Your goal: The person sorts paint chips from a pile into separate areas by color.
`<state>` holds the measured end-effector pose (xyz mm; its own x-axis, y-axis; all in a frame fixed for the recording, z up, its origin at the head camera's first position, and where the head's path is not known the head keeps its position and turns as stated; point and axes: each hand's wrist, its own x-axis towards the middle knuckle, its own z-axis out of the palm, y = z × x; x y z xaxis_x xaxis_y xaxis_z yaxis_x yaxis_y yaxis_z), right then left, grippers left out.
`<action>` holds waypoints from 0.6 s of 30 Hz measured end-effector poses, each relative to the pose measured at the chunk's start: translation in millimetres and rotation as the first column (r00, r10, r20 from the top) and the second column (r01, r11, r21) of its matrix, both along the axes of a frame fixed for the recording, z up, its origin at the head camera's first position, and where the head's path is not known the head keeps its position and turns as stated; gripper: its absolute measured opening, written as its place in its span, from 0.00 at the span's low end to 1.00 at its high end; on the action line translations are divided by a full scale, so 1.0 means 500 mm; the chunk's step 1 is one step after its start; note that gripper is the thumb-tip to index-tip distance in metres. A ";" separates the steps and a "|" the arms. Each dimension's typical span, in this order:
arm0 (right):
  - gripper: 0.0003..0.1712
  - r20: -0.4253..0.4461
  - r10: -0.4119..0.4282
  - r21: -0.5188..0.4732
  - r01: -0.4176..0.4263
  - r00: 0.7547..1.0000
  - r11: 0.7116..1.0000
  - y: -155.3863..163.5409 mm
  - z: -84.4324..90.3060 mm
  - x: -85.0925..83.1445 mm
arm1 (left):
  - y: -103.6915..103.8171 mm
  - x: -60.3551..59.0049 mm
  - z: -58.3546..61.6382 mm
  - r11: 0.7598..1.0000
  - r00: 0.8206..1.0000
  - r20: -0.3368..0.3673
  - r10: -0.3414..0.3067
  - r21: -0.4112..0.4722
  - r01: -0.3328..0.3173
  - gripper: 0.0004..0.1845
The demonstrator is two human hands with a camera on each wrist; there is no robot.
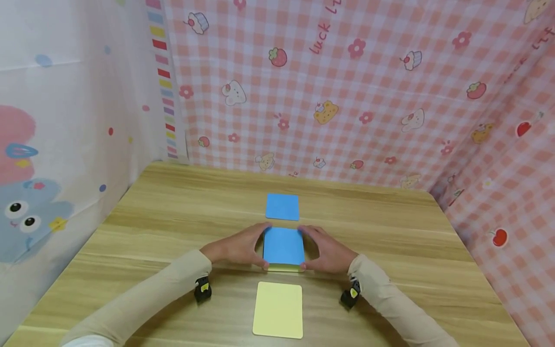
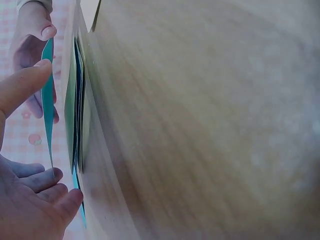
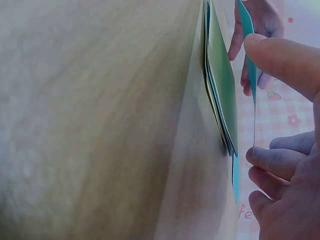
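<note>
1. At the middle of the wooden tabletop (image 1: 390,231) a small stack of cards (image 1: 284,267) lies between both hands; a yellow edge shows at its near side under the blue card on top (image 1: 283,246).
2. The left hand (image 1: 240,248) pinches the top blue card at its left edge and the right hand (image 1: 329,250) pinches it at the right edge, thumbs near the close corners and fingers along the far ones.
3. That card is a rounded rectangle, slightly longer than wide, with its long axis running away from the person toward the back wall.
4. In the wrist views the blue card (image 2: 47,100) stands raised off the stack (image 2: 77,100), held apart from the cards under it (image 3: 220,85).
5. Count: two hands; one lifted blue card; one lone blue card (image 1: 282,206) lying flat farther back; one lone yellow card (image 1: 278,309) lying flat nearer the person.
6. How many cards remain in the stack cannot be told: the head view hides all but the yellow edge, and the wrist views show only thin blurred edges, green and blue.
7. Both wrist views are soft, and the hands are cut off at the picture edges.
8. Beige sleeves (image 1: 165,289) cover both forearms.
</note>
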<state>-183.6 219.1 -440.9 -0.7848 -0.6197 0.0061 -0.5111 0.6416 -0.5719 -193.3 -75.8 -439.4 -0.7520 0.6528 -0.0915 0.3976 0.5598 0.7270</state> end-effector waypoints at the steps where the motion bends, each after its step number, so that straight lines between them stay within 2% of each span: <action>1: 0.59 0.002 0.000 -0.002 0.000 1.000 1.000 0.000 0.002 0.000 | 0.000 0.000 0.001 1.000 1.000 0.000 -0.002 -0.002 0.002 0.60; 6: 0.60 0.008 -0.001 -0.004 0.001 1.000 1.000 0.002 0.006 0.002 | -0.001 -0.002 0.005 1.000 1.000 0.009 -0.005 0.013 0.005 0.60; 13: 0.56 0.014 -0.006 -0.039 0.007 1.000 0.999 0.000 0.013 -0.007 | -0.006 -0.009 0.016 0.996 1.000 0.001 -0.001 0.091 0.001 0.58; 18: 0.54 0.006 -0.018 -0.050 0.018 1.000 0.999 -0.002 0.025 -0.017 | -0.009 -0.017 0.027 0.997 1.000 -0.019 0.014 0.074 -0.013 0.57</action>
<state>-191.9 217.9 -428.2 -0.7960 -0.6045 0.0317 -0.4962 0.6215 -0.6062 -201.8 -80.3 -425.8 -0.7620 0.6469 -0.0286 0.4045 0.5100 0.7591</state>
